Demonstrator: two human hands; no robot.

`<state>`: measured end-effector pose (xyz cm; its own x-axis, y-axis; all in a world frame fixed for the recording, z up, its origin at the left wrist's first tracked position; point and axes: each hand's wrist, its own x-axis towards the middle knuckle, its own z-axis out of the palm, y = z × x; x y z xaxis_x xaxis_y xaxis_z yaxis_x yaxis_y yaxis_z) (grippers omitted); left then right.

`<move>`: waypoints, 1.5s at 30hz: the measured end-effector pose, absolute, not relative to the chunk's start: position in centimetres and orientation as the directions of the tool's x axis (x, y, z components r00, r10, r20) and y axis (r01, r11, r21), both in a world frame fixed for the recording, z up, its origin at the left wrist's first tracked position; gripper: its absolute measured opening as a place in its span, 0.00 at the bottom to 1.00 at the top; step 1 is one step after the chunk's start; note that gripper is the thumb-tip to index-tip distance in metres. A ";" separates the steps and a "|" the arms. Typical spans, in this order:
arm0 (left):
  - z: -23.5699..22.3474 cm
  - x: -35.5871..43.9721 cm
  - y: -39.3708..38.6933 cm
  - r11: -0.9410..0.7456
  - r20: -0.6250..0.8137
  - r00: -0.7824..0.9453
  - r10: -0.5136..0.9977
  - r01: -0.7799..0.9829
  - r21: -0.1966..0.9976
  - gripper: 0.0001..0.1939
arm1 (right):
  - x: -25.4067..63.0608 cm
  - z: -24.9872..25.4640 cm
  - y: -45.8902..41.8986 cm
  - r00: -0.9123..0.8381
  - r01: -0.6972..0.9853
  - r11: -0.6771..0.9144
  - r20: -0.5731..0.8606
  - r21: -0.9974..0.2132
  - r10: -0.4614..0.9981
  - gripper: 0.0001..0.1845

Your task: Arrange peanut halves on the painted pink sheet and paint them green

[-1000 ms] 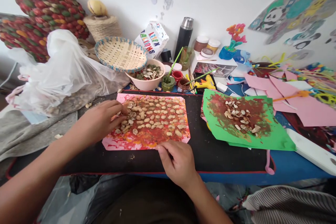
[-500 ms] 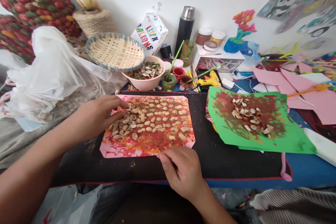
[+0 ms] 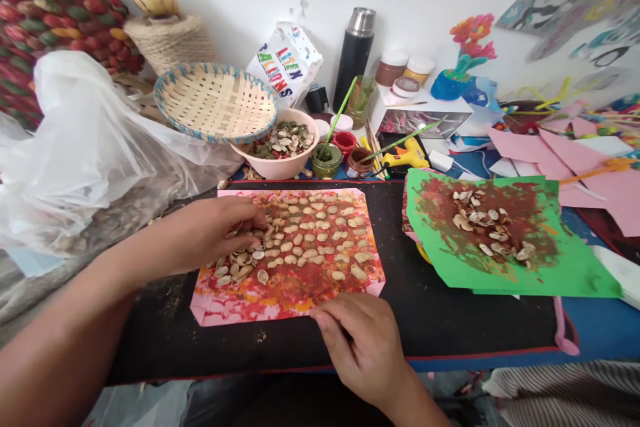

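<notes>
A pink sheet (image 3: 300, 300) smeared with red and orange paint lies on the black mat. Peanuts (image 3: 310, 237) stand on it in rough rows, and loose peanut shells (image 3: 235, 265) are heaped at its left side. Over that heap reaches my left hand (image 3: 210, 230), its fingers curved and thumb apart, the tips among the shells. I see nothing held in it, though part of the heap is hidden beneath. Closed at the sheet's near edge, my right hand (image 3: 363, 340) pinches the paper between thumb and forefinger.
A green painted sheet (image 3: 445, 267) with shells lies at right. Behind stand a pink bowl (image 3: 280, 163) of shells, a woven basket (image 3: 215, 100), paint jars (image 3: 326, 161), a yellow glue gun (image 3: 407, 153) and a black flask (image 3: 353, 57). A plastic bag (image 3: 100, 147) sits at left.
My left hand has moved slightly right over the shell heap, covering more of it. My right hand keeps its pinch on the sheet's near edge. The camera view has shifted a little.
</notes>
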<state>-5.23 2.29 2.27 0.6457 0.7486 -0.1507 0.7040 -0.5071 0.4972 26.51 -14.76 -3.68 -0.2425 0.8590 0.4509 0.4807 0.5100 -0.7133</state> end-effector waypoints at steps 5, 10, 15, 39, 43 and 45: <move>2.3 -5.0 2.2 -0.527 -0.139 0.667 0.732 0.683 0.505 0.16 | 26.2 -3.5 -14.6 -0.237 0.498 0.510 0.455 -0.702 0.858 0.25; 3.1 -5.0 2.6 -0.445 -0.064 0.541 0.839 0.748 0.493 0.20 | 26.1 -3.3 -14.5 -0.218 0.497 0.488 0.441 -0.718 0.871 0.25; 2.0 -3.0 4.0 -0.471 0.044 0.475 0.879 0.849 0.240 0.17 | 26.2 -2.9 -14.3 -0.161 0.453 0.433 0.406 -0.779 0.899 0.27; -1.2 -2.3 6.2 -0.548 0.092 0.545 0.834 0.794 0.262 0.19 | 33.7 -2.8 -10.3 0.169 0.348 0.058 0.123 -0.936 0.978 0.39; -1.9 -1.6 6.1 -0.540 0.100 0.537 0.837 0.787 0.298 0.21 | 33.8 -2.7 -10.5 0.159 0.386 0.037 0.105 -0.922 0.982 0.35; -2.2 -2.0 6.1 -0.553 0.116 0.548 0.828 0.766 0.327 0.22 | 33.7 -2.6 -10.3 0.141 0.410 0.040 0.107 -0.911 0.984 0.34</move>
<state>-2.04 6.10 -2.24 0.5481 0.8284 0.1158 0.7664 -0.5528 0.3272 33.75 -10.34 -2.60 0.1407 0.9843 0.1066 0.4102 0.0400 -0.9111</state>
